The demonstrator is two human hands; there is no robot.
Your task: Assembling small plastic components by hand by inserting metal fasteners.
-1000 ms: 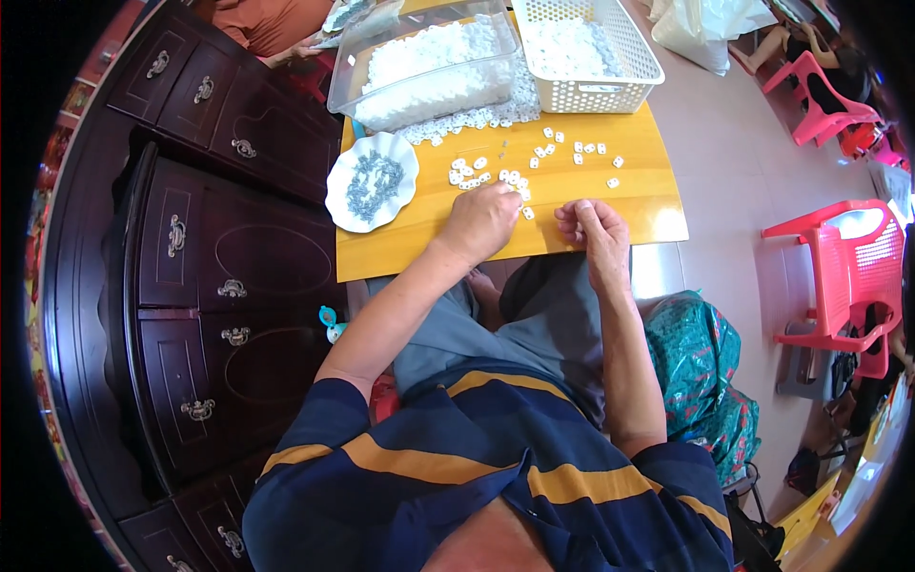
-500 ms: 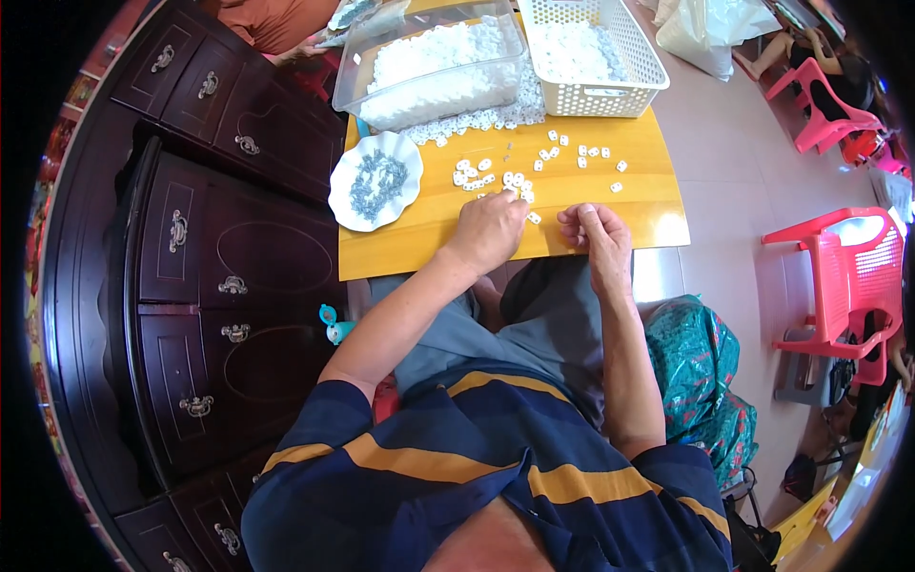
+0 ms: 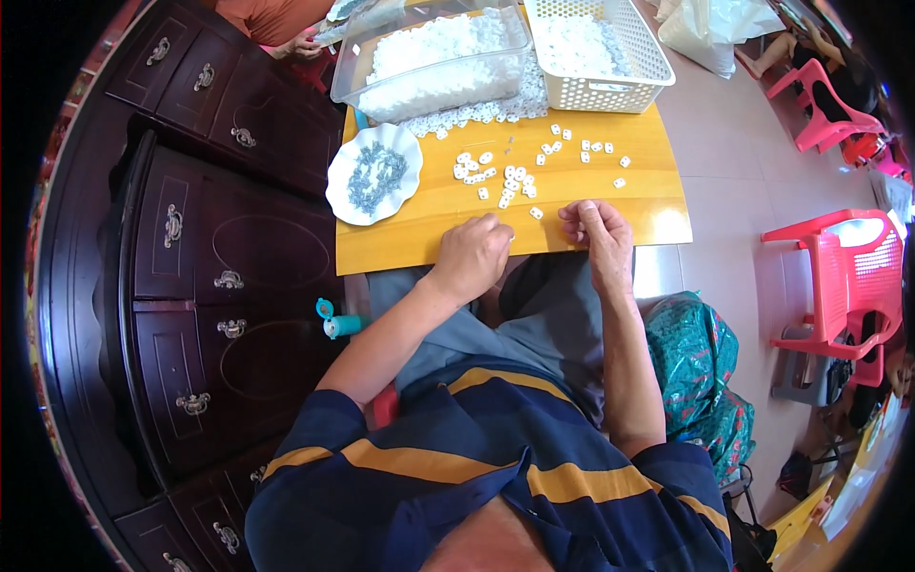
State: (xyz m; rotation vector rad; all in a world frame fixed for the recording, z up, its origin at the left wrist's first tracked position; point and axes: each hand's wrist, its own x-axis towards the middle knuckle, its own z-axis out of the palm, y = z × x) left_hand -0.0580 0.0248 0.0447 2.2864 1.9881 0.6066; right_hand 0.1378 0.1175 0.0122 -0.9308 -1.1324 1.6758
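Note:
My left hand (image 3: 473,252) is closed at the table's near edge, its fingertips pinching a small white piece (image 3: 512,238) that only just shows. To its right, my right hand (image 3: 602,231) hovers by the same edge with thumb and fingers pressed together; whatever is between them is hidden. Between and beyond the hands lies a loose cluster of small white two-holed plastic pieces (image 3: 512,180). A single white piece (image 3: 537,214) rests close to my right fingertips. Left of the cluster stands a scalloped white dish (image 3: 342,197) holding small grey-blue parts (image 3: 376,178).
A clear plastic bin (image 3: 347,88) and a cream perforated basket (image 3: 610,99), both full of white pieces, stand at the table's (image 3: 419,246) far side. Dark wooden cabinets (image 3: 257,243) rise on the left. A green bag (image 3: 691,357) and pink chairs (image 3: 839,286) are on the right.
My left hand has drawn back from the cluster toward the table's near edge, a white piece in its fingertips. The right hand has stayed nearly still.

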